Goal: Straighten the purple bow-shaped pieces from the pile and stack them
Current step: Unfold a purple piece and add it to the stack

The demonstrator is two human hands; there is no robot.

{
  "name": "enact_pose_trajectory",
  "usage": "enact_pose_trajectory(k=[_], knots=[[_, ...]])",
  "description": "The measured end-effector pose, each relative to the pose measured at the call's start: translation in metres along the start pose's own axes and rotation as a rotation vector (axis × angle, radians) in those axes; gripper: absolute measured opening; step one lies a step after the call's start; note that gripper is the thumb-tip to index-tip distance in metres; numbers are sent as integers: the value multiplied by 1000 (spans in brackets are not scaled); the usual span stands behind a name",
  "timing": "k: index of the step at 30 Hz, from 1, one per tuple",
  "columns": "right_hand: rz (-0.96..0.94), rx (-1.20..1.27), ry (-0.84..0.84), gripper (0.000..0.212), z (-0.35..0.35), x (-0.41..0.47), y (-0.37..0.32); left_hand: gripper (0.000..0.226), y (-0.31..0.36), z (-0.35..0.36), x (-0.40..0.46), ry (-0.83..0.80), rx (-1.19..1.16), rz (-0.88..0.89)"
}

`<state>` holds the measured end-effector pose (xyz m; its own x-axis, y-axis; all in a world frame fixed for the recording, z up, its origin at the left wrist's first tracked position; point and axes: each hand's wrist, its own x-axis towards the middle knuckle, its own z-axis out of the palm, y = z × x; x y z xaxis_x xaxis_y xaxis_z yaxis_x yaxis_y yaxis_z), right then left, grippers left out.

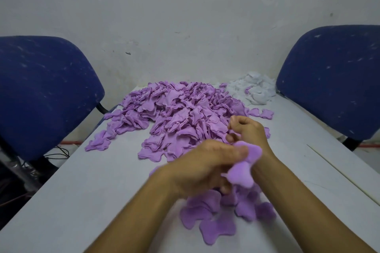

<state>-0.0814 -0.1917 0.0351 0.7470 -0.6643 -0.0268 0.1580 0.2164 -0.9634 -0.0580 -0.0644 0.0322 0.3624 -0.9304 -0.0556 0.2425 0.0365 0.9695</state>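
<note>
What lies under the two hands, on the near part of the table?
A small heap of flattened purple bow-shaped pieces lies on the grey table. The left hand and its forearm hide the heap's far part, so no count is possible.

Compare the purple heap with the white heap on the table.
The purple heap is much larger and spreads across the middle of the table; the white heap is small and sits at the far right corner. Purple shows flat bow-shaped pieces; white looks crumpled and shapeless. Both are loose, unsorted soft material.
</note>
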Motion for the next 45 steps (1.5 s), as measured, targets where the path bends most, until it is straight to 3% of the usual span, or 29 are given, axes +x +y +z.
enact_pose_trajectory(k=[3,5,7,9,11,13,17,20,23,26,29,34,37,41,45], knots=[[-31,106,-76,24,-5,6,-6,40,-11,10,11,183,-23,48],[-23,47,-185,55,-6,7,-5,55,-6,-1,16,286,-59,67],[4,-42,-304,69,-9,6,-2,55,-1,-14,17,300,-116,114],[-34,-153,-391,57,-13,5,0,45,0,-22,17,286,-112,153],[-122,-209,-426,31,-13,3,4,41,-1,-23,18,310,-75,165],[-171,-211,-399,17,-11,2,6,41,-1,-23,20,354,-68,161],[-181,-172,-294,19,-7,0,7,39,2,-17,19,333,-139,119],[-131,-112,-191,15,-1,-3,5,31,3,-11,14,163,-391,67],[-148,-40,-97,23,1,-1,-3,22,2,-5,11,-77,-632,64],[-197,-27,-60,24,0,1,-10,27,7,-2,10,-161,-583,51],[-253,-51,-24,22,-5,2,-10,30,9,-1,14,-1,-415,60],[-321,-96,-60,14,-6,-1,0,21,4,-6,20,292,-430,157],[-315,-125,-48,15,-4,-2,3,18,5,-7,19,316,-457,180],[-217,-50,-10,16,-7,-1,2,14,4,-1,17,186,-436,159],[-216,-19,-61,20,-6,-2,2,13,-1,-3,23,364,-197,349]])
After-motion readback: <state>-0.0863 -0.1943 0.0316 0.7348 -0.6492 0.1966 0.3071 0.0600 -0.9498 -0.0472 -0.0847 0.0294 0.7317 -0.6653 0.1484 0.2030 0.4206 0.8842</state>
